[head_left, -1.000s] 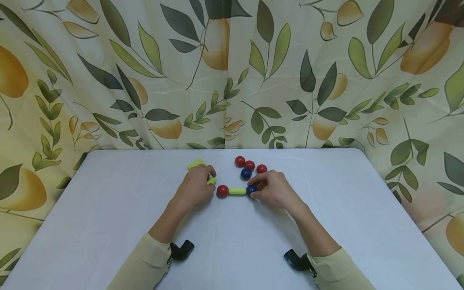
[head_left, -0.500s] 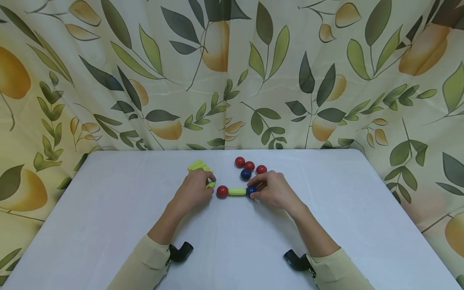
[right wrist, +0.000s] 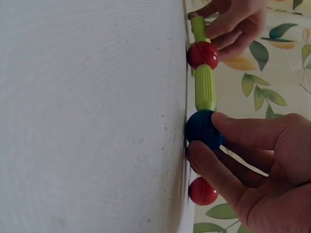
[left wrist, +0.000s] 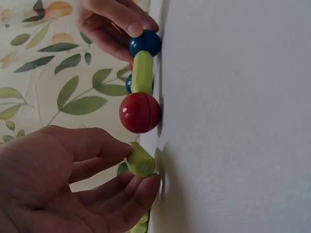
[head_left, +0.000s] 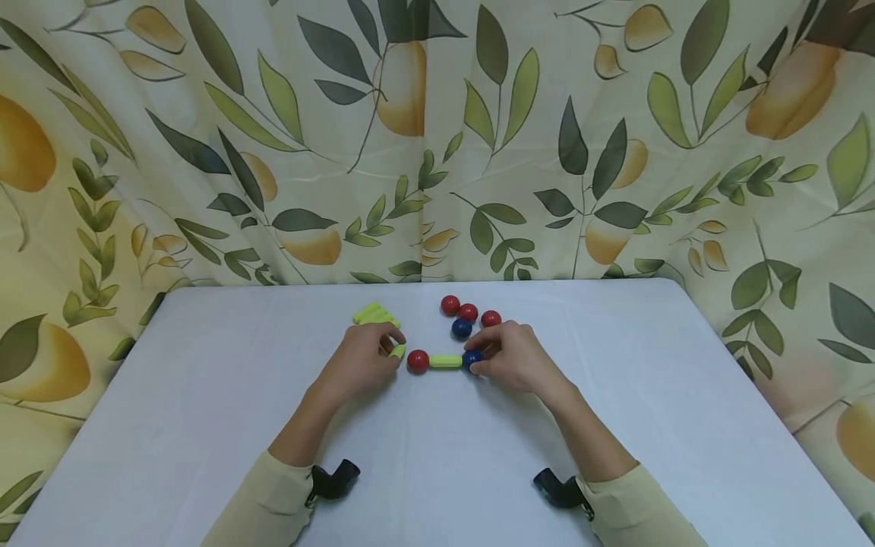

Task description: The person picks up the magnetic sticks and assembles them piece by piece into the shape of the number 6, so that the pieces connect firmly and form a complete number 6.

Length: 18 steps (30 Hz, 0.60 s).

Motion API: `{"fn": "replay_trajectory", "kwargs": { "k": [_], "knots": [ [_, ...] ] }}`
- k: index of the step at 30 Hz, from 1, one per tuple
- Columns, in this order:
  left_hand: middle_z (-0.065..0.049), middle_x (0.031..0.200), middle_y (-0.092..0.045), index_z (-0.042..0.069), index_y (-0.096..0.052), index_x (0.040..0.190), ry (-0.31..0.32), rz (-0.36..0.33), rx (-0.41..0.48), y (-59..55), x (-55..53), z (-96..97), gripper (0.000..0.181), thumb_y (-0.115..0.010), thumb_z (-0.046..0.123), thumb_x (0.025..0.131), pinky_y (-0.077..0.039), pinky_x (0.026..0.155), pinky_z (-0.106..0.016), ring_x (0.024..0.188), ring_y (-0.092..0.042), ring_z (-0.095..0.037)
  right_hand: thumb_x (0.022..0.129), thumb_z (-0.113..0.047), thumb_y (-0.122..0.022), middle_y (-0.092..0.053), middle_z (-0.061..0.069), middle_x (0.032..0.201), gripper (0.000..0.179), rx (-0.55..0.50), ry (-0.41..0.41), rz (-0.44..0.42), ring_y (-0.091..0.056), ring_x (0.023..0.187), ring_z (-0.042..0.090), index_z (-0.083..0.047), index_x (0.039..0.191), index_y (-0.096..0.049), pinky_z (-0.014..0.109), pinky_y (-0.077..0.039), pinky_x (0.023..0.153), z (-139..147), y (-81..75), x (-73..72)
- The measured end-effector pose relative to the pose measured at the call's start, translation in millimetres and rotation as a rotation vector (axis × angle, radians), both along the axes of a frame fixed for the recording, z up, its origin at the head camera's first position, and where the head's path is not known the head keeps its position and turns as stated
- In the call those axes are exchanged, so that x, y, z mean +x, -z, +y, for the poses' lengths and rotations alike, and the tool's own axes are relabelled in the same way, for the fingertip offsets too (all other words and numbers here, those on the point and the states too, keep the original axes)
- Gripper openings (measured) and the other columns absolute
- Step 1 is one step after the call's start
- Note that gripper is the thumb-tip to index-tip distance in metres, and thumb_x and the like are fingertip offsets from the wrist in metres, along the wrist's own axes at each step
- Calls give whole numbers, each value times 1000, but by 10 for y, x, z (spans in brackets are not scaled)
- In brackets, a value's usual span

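My left hand [head_left: 365,353] pinches a short yellow-green rod [left wrist: 141,162] between thumb and fingers, with a small grey disc visible on its end in the left wrist view. Just right of that rod lies a red ball [head_left: 418,361], apart from it by a small gap. The red ball is joined in a row to another yellow-green rod [head_left: 446,362], whose other end meets a blue ball [right wrist: 201,130]. Thumb and fingers of my right hand [head_left: 513,357] grip that blue ball, partly covering it in the head view.
Behind the row, several loose red balls [head_left: 468,312] and a blue ball [head_left: 462,328] sit on the white table [head_left: 205,395]. A pile of yellow-green rods [head_left: 376,313] lies beyond my left hand. Patterned cloth [head_left: 506,152] hangs at the table's back edge.
My left hand has drawn slightly towards me, bringing its rod away from the pile and turning it; more of the pile shows. My right hand keeps its grip on the blue ball.
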State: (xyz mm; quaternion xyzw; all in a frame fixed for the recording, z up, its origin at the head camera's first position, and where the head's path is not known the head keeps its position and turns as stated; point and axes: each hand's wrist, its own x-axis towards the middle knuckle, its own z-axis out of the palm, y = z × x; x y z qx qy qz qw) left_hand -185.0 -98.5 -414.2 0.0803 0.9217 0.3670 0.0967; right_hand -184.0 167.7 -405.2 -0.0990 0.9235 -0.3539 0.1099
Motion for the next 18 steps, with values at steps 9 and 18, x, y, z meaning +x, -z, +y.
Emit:
{"fn": "replay_trajectory", "kwargs": {
  "k": [9, 18],
  "knots": [
    [-6, 96, -70, 13, -75, 111, -52, -58, 88, -61, 96, 37, 23, -74, 8, 89, -54, 65, -29, 83, -65, -20, 85, -8, -85, -74, 5, 100, 28, -5, 8, 0, -65, 88, 19, -11, 112, -81, 28, -58, 74, 13, 3, -1],
    [-7, 95, -68, 14, -73, 110, -111, -134, 189, -96, 279, 120, 23, -73, 8, 88, -54, 59, -29, 69, -65, -20, 85, -9, -85, -74, 4, 100, 27, 11, 6, 4, -66, 89, 18, -11, 112, -81, 29, -58, 76, 2, -17, -5]
  ]
}}
